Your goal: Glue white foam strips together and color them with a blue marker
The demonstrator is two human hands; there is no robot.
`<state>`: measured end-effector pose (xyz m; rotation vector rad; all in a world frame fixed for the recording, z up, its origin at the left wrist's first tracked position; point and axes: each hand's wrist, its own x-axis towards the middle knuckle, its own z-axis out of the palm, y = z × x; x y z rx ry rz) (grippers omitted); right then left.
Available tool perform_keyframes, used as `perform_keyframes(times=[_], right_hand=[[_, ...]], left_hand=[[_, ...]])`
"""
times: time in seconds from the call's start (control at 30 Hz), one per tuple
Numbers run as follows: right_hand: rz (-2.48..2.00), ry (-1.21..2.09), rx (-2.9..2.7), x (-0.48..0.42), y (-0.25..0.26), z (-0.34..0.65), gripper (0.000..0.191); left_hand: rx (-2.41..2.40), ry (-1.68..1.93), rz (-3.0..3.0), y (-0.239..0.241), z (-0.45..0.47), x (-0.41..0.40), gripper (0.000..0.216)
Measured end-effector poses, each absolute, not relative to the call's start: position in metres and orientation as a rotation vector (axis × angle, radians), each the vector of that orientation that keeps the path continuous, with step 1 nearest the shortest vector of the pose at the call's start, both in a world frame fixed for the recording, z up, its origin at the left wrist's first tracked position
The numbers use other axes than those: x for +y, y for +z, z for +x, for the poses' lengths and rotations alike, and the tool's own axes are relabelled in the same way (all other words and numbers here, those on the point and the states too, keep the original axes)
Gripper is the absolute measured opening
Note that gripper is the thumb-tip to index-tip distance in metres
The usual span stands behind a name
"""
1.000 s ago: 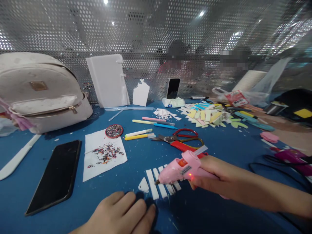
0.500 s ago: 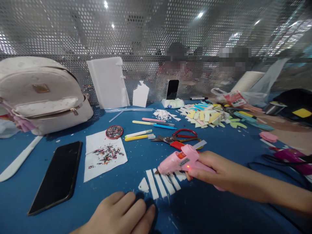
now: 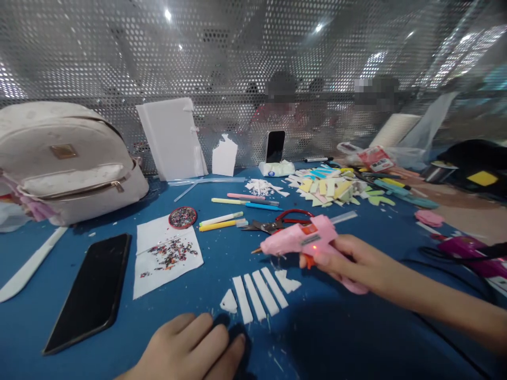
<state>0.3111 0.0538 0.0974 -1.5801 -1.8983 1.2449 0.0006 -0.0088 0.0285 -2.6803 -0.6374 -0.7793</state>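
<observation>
My right hand (image 3: 346,259) grips a pink hot glue gun (image 3: 303,240), held level above the table with its nozzle pointing left and a red light on its side. Below it several white foam strips (image 3: 259,293) lie side by side on the blue table (image 3: 336,338). My left hand (image 3: 190,351) rests flat on the table at the near edge, fingers together, just left of the strips, holding nothing. Red-handled scissors (image 3: 283,221) lie behind the glue gun.
A black phone (image 3: 90,291) lies at the left beside white paper with glitter (image 3: 166,256). A white backpack (image 3: 67,161) stands at the far left. Pens (image 3: 222,219), coloured foam scraps (image 3: 328,187) and a second glue gun (image 3: 471,250) with a cable lie around. A perforated metal screen closes the back.
My right hand has lifted the glue gun up and to the right, off the white strips. My left hand has stayed put.
</observation>
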Motion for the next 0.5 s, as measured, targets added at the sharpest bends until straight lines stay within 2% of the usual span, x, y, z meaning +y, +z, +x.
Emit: perform_keyframes(times=[0.3, 0.5], right_hand=[[-1.845, 0.757, -1.822, 0.048, 0.087, 0.390, 0.064], [-1.948, 0.504, -1.731, 0.056, 0.067, 0.440, 0.070]], left_hand=[[-0.654, -0.777, -2.704, 0.025, 0.002, -0.004, 0.028], [-0.676, -0.791, -2.756, 0.021, 0.003, -0.004, 0.035]])
